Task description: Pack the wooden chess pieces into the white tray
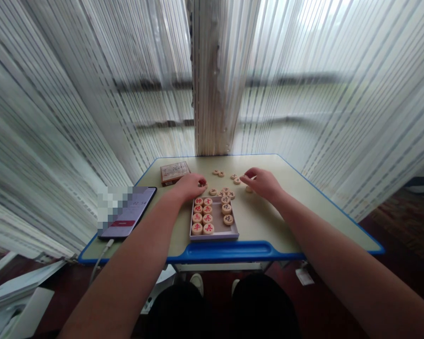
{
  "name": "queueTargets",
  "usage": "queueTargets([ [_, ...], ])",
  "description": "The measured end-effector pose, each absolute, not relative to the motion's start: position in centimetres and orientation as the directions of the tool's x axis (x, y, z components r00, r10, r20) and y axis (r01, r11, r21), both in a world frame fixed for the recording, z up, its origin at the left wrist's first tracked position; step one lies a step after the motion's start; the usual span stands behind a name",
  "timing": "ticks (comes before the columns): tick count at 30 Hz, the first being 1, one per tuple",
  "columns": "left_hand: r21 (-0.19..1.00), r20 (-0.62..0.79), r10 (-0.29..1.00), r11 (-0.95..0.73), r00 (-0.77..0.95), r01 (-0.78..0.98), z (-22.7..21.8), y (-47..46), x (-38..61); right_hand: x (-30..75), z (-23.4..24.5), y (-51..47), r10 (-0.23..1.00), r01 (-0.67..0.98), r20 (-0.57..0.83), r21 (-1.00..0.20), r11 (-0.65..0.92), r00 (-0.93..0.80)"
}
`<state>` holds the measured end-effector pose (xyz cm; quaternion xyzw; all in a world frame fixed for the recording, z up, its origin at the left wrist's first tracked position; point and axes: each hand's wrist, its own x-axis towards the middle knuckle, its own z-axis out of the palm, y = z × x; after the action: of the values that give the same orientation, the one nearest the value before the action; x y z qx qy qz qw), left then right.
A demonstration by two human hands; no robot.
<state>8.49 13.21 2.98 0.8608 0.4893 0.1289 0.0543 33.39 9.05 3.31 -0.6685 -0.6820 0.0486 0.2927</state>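
An open shallow box [217, 238] lies near the table's front edge, holding wooden xiangqi pieces. Two columns of red-marked pieces [208, 218] fill its left side; 3 dark-marked pieces [226, 208] line the right, with a bare strip between. Just behind the box's left corner, my left hand [191, 184] is closed, its fingertips on a xiangqi piece [204, 186]. My right hand [263, 182] is bent over the table behind and right of the box, thumb and fingers pinched on a piece mostly hidden by them. Loose pieces [213, 192] lie between the hands, one [249, 189] under my right palm.
A printed box lid [175, 172] sits at the back left. At the left edge lies a phone [130, 214] with a white cable [102, 256]. More loose pieces [221, 173] are farther back. Striped curtains [155, 94] hang behind the blue-edged table [289, 226].
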Motion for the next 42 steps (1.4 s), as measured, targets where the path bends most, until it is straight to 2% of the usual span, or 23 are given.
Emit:
queueTargets([
  [5,0.210,0.168,0.852,-0.523,0.496,0.826,2.8,13.5,8.3,33.0,3.7,8.4,0.911,0.800,0.411,-0.533,0.275,-0.039],
  [11,0.227,0.154,0.861,-0.508,0.484,0.831,2.9,13.3,8.3,32.8,3.2,8.6,0.944,0.882,0.317,-0.412,0.227,-0.094],
  [14,0.223,0.149,0.859,-0.511,0.489,0.830,3.1,13.2,8.4,33.0,2.8,9.0,0.923,0.896,0.380,-0.386,0.220,-0.063],
  [18,0.239,0.139,0.864,-0.504,0.484,0.830,3.3,13.1,8.4,33.1,2.2,9.7,0.897,0.897,0.420,-0.331,0.293,-0.138],
  [20,0.243,0.133,0.869,-0.495,0.477,0.834,3.3,13.0,8.4,33.5,2.3,10.1,0.905,0.910,0.411,-0.326,0.258,-0.109],
  [22,0.244,0.131,0.873,-0.487,0.469,0.839,3.3,12.9,8.4,34.3,2.5,10.4,0.928,0.945,0.374,-0.304,0.120,0.003],
  [25,0.244,0.137,0.872,-0.490,0.471,0.837,3.3,12.9,8.4,35.9,2.9,10.8,0.969,0.973,0.207,-0.215,-0.086,0.131],
  [27,0.240,0.139,0.868,-0.497,0.477,0.834,3.3,13.0,8.4,36.6,3.0,10.9,0.986,0.977,0.116,-0.189,-0.100,0.124],
  [29,0.236,0.137,0.863,-0.506,0.487,0.829,3.2,13.1,8.4,36.7,3.0,10.8,0.993,0.979,0.082,-0.192,-0.066,0.083],
  [32,0.226,0.136,0.857,-0.515,0.497,0.827,3.2,13.1,8.3,36.3,2.9,10.7,0.994,0.980,0.096,-0.197,-0.023,0.043],
  [36,0.208,0.134,0.858,-0.514,0.496,0.832,3.2,13.2,8.4,36.1,2.1,11.0,0.967,0.984,0.246,-0.175,-0.020,0.064],
  [42,0.235,0.122,0.859,-0.512,0.498,0.826,3.3,13.1,8.3,36.4,1.5,11.0,0.965,0.981,0.246,-0.190,-0.042,0.090],
])
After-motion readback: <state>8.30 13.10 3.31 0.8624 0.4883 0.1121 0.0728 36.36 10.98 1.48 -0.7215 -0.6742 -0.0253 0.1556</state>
